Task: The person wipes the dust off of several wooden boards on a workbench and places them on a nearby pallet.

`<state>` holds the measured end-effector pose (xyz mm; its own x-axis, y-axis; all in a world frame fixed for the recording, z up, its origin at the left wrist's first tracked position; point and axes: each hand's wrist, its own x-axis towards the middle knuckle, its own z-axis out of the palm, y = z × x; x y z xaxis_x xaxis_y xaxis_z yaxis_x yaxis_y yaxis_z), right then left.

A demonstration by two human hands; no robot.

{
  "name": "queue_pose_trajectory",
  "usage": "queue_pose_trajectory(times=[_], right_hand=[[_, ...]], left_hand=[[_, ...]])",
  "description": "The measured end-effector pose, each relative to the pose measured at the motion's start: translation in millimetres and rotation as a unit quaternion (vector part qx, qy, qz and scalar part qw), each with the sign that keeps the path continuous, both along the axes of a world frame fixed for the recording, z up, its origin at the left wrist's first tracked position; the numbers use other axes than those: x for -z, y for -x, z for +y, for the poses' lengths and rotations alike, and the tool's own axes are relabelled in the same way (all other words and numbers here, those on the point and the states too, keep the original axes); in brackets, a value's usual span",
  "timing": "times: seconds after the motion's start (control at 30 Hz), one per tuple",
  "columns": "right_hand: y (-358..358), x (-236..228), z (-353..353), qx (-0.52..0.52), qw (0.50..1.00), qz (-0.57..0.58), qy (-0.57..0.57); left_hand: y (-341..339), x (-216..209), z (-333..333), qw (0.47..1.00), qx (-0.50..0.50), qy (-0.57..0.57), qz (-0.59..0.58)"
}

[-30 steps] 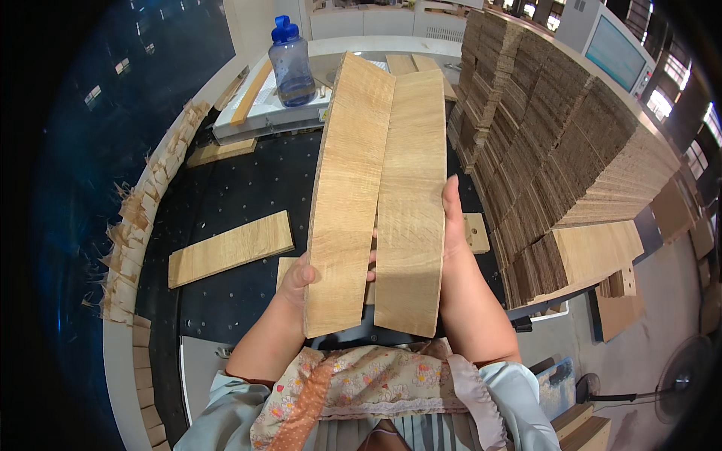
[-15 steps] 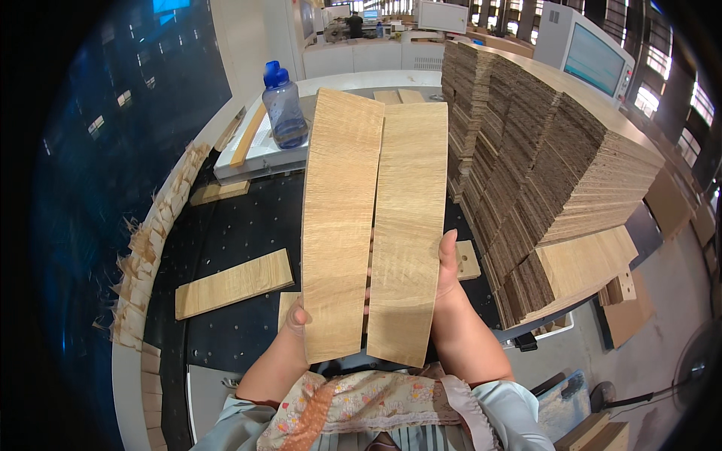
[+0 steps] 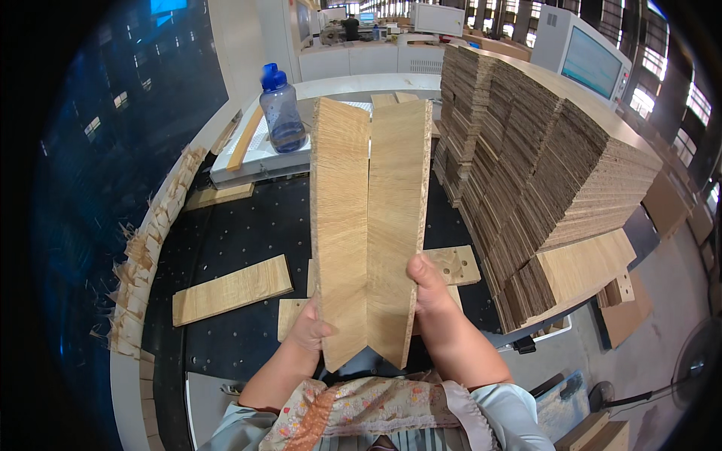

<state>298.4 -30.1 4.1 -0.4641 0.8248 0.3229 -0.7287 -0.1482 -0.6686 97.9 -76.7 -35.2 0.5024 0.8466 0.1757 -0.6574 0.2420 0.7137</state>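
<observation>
Two long wood-grain boards are held up in front of me, tilted toward each other so their inner edges meet in a V along the lower part. My left hand point(image 3: 310, 328) grips the left board point(image 3: 340, 233) near its lower outer edge, thumb on the front. My right hand point(image 3: 430, 286) grips the right board point(image 3: 395, 225) by its outer edge, thumb on top. Rough chipboard edges show on both outer sides. The fingers behind the boards are hidden. Behind them on the black table lie drilled wooden pieces point(image 3: 457, 265), partly covered.
Boards in a tall stack point(image 3: 519, 173) stand on the right. A single short board point(image 3: 233, 289) lies at left on the black dotted table point(image 3: 241, 218). A blue-capped water bottle point(image 3: 283, 113) stands on a white panel behind. A monitor point(image 3: 590, 64) is far right.
Both boards have turned from nearly flat, side by side, into a V with their inner edges together. My hands have drawn closer, uncovering more of the drilled pieces.
</observation>
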Motion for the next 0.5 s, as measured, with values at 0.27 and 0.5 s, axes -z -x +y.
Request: queue_pose_trajectory(times=[0.27, 0.5], right_hand=[[35.5, -16.4, -12.8, 0.169, 0.971, -0.158, -0.058], [50.8, -20.9, -18.6, 0.242, 0.919, -0.289, -0.119]], left_hand=[[-29.0, 11.0, -6.3, 0.947, -0.140, -0.179, 0.225], [-18.1, 5.0, -7.1, 0.979, -0.074, -0.089, 0.167]])
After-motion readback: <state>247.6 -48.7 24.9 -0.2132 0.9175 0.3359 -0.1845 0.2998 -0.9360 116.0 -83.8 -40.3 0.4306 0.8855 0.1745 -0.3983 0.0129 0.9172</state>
